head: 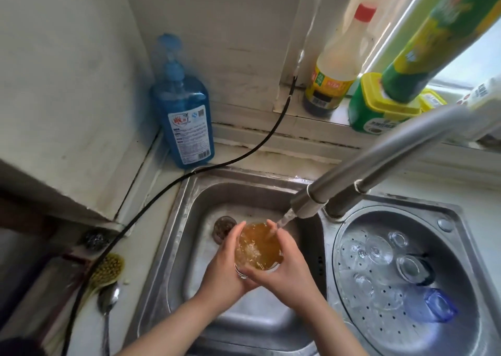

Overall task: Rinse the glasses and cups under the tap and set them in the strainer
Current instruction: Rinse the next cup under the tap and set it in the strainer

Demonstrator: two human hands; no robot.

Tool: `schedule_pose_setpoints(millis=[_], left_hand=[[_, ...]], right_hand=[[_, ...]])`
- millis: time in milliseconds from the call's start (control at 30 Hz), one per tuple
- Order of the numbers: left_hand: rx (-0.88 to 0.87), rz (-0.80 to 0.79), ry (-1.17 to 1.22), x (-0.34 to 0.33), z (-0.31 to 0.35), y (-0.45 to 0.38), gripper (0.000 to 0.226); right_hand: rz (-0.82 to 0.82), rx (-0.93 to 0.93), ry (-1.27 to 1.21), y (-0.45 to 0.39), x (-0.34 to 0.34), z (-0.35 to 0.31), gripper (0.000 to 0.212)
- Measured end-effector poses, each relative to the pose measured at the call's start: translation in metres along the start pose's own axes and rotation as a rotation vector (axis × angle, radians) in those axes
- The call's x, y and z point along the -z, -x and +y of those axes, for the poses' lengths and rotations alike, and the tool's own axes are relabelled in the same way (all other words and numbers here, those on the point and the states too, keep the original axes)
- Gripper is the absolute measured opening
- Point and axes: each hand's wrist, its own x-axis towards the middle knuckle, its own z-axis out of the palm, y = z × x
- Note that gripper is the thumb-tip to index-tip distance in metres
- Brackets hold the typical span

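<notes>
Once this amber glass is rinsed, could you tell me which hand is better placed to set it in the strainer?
Probably the right hand: it already grips the amber glass on the side nearest the strainer, which sits to the right.

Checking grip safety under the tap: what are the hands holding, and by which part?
An amber glass, cupped by its sides: left hand on one side, right hand on the other, fingers meeting near its base.
</notes>
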Motion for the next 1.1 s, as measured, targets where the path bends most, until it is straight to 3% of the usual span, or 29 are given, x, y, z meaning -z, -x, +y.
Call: schedule_pose_setpoints(millis=[133,233,333,400,467,567,633,700,767,833,867,933,1033,1100], left_hand=[[-0.030,0.044,0.004,0.000,0.012,0.007,0.082],[-0.038,0.012,-0.025,0.001,0.021,0.006,0.079],[-0.033,-0.005,-0.040,0.001,0.020,-0.001,0.083],[-0.037,-0.030,-0.087,0.002,0.017,-0.005,0.084],[-0.043,-0.059,-0.128,0.002,0.014,-0.006,0.085],[-0.046,-0.096,-0.170,0.001,0.015,-0.008,0.087],[-0.035,-0.112,-0.176,-0.002,0.015,-0.009,0.086],[-0.021,-0.118,-0.180,-0.005,0.015,-0.008,0.082],[-0.007,-0.110,-0.171,-0.008,0.014,-0.005,0.082],[-0.003,-0.099,-0.166,-0.008,0.014,-0.004,0.082],[-0.003,-0.102,-0.170,-0.007,0.015,-0.004,0.083],[0.002,-0.112,-0.178,-0.005,0.016,-0.006,0.084],[0.013,-0.129,-0.185,-0.005,0.014,-0.008,0.080],[0.005,-0.140,-0.181,-0.007,0.015,-0.009,0.079]], right_hand=[[-0.046,0.027,0.004,0.013,0.002,-0.005,0.088],[0.024,0.254,0.266,0.021,0.007,-0.003,0.071],[-0.239,0.434,0.376,0.025,0.013,-0.002,0.037],[-0.393,0.507,0.554,0.017,0.021,0.007,0.046],[-0.451,0.633,0.904,0.000,0.031,0.017,0.060],[-0.538,0.656,1.221,-0.011,0.038,0.022,0.057],[-0.551,0.589,1.120,-0.005,0.032,0.022,0.054],[-0.585,0.328,0.740,0.007,0.021,0.014,0.056],[-0.623,0.043,0.279,0.013,0.010,0.005,0.073],[-0.601,-0.084,-0.021,0.013,0.001,0.002,0.083],[-0.597,-0.092,-0.039,0.014,0.000,0.001,0.082],[-0.598,0.014,0.230,0.013,0.008,0.005,0.068],[-0.569,0.390,0.923,0.004,0.029,0.018,0.056],[-0.557,0.550,1.159,-0.002,0.040,0.024,0.053]])
